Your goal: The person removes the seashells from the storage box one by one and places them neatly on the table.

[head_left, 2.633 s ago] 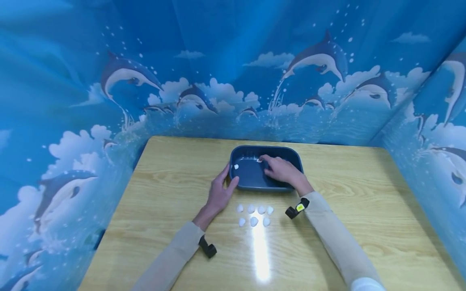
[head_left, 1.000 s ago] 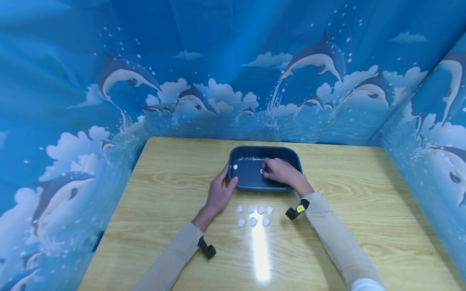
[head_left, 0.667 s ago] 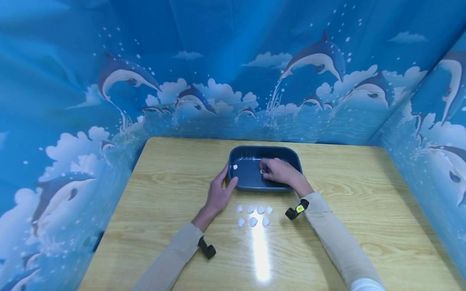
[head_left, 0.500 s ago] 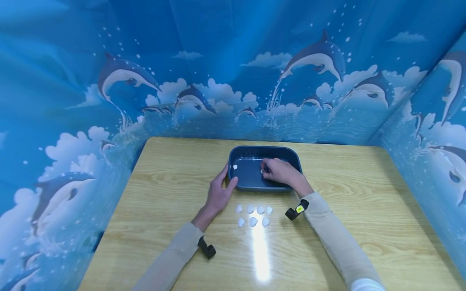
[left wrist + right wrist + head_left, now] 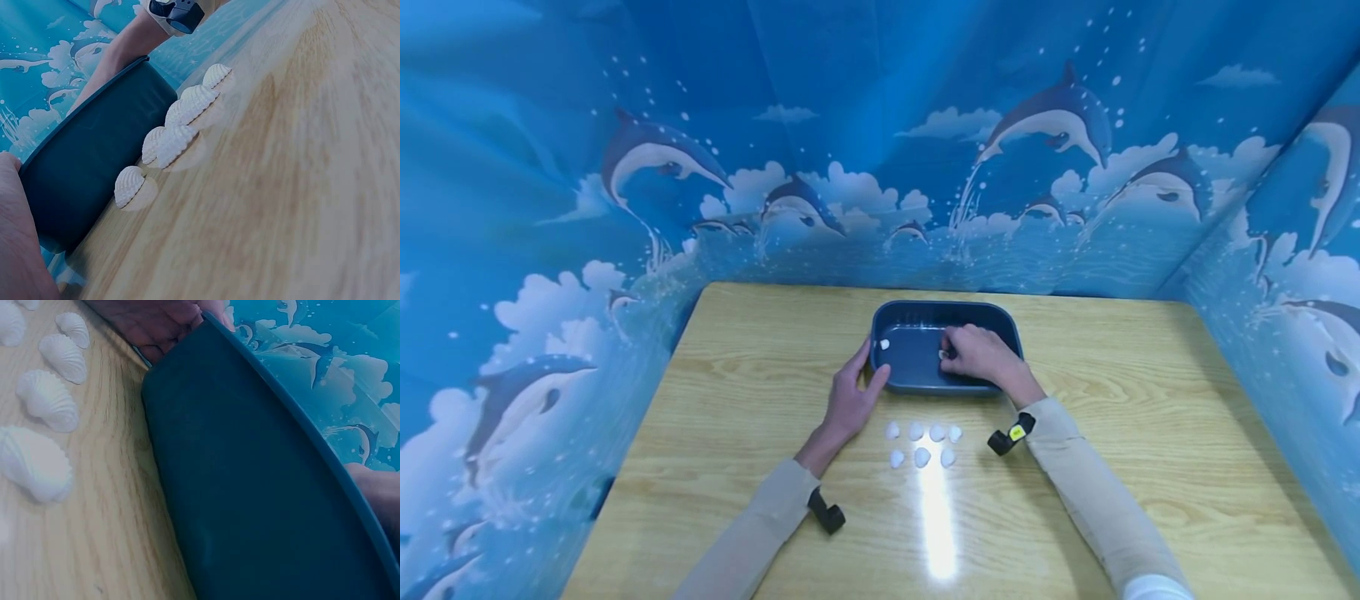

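A dark blue rectangular basin (image 5: 917, 388) stands near the table's back edge. My left hand (image 5: 850, 400) holds its left end, with fingers along the outside and the thumb over the front rim. My right hand (image 5: 981, 354) reaches inside, fingers bent, pinching a small white seashell (image 5: 942, 355) just above or on the bottom. Another small white piece (image 5: 884, 344), probably a shell, lies at the basin's left. In the right wrist view the basin wall (image 5: 237, 475) hides the right fingertips. Several ribbed white seashells (image 5: 177, 145) lie in two rows before the basin.
The wooden table (image 5: 760, 350) meets a blue dolphin-print curtain (image 5: 850, 150) at its back and sides. Black wrist cameras sit on the left cuff (image 5: 827, 510) and the right cuff (image 5: 1011, 434). A bright light reflection (image 5: 938, 525) crosses the front of the table.
From the basin's back, the right hand has drawn a shell toward its middle, fingers closing around it. Since then the fingers have shifted only slightly. The left hand and the rows of shells stay put.
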`<move>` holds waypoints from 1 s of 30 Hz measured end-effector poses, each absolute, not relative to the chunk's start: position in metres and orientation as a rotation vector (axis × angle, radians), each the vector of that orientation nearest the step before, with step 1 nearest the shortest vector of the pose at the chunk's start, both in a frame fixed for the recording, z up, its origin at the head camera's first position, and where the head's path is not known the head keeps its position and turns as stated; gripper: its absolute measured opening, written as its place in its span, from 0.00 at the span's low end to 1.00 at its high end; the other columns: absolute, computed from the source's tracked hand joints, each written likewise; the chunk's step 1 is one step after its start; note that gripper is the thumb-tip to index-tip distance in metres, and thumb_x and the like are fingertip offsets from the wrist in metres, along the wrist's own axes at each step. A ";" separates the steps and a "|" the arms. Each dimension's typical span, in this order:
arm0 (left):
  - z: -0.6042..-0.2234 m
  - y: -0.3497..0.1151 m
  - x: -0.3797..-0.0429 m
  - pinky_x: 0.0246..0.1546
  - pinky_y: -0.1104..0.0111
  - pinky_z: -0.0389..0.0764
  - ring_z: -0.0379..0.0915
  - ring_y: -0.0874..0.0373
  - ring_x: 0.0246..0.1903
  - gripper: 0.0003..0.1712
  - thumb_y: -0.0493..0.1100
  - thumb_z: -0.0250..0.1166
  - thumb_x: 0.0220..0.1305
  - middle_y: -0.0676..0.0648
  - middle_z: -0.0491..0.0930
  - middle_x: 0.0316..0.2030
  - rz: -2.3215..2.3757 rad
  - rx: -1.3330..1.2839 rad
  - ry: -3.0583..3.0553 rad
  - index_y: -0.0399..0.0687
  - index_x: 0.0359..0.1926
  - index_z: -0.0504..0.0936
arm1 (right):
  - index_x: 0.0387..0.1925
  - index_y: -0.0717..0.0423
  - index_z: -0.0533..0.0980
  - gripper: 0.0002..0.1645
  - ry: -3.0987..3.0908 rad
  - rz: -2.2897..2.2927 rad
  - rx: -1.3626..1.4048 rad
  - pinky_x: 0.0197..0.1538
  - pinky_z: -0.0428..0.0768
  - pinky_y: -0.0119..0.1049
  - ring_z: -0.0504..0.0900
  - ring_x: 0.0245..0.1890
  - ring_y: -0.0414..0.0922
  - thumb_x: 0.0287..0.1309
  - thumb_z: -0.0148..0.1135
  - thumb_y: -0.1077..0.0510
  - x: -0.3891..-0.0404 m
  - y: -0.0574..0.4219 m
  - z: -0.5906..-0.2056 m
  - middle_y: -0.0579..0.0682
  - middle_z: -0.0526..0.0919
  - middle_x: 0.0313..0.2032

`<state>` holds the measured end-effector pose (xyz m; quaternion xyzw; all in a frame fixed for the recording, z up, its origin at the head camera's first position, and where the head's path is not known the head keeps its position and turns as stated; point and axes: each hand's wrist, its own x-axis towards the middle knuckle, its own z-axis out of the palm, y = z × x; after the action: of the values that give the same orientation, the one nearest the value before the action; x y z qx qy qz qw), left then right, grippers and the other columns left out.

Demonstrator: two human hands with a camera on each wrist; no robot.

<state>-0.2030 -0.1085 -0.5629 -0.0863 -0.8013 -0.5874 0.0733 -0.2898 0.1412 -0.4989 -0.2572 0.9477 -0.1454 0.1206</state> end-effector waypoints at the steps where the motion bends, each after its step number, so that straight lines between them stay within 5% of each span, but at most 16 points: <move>1: -0.562 -0.108 -0.203 0.78 0.61 0.59 0.54 0.55 0.78 0.38 0.45 0.61 0.78 0.39 0.58 0.79 -1.764 -0.261 -2.404 0.40 0.80 0.57 | 0.38 0.51 0.79 0.10 2.772 -0.415 -0.744 0.28 0.76 0.36 0.76 0.26 0.42 0.63 0.70 0.51 -0.290 0.141 -0.499 0.45 0.81 0.30; 9: -0.561 -0.108 -0.202 0.79 0.59 0.59 0.54 0.53 0.78 0.37 0.45 0.60 0.78 0.39 0.58 0.79 -1.757 -0.264 -2.403 0.40 0.80 0.58 | 0.36 0.51 0.80 0.11 2.779 -0.362 -0.732 0.27 0.76 0.36 0.76 0.24 0.43 0.60 0.70 0.49 -0.291 0.140 -0.499 0.44 0.81 0.28; 17: -0.563 -0.109 -0.203 0.78 0.57 0.59 0.55 0.51 0.78 0.37 0.45 0.61 0.78 0.39 0.59 0.79 -1.744 -0.268 -2.391 0.40 0.80 0.58 | 0.50 0.53 0.81 0.19 2.736 -0.418 -0.819 0.27 0.75 0.35 0.76 0.24 0.40 0.61 0.72 0.49 -0.290 0.141 -0.498 0.43 0.82 0.29; 30: -0.562 -0.108 -0.203 0.78 0.57 0.59 0.54 0.52 0.78 0.37 0.45 0.60 0.78 0.39 0.59 0.79 -1.747 -0.274 -2.391 0.40 0.80 0.58 | 0.52 0.52 0.83 0.16 2.692 -0.474 -0.859 0.28 0.75 0.35 0.75 0.25 0.40 0.64 0.72 0.53 -0.288 0.144 -0.496 0.43 0.82 0.31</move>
<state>-0.2025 -0.1085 -0.5619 -0.0917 -0.8012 -0.5853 0.0836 -0.2883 0.1442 -0.4963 -0.2970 0.9306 -0.1638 0.1375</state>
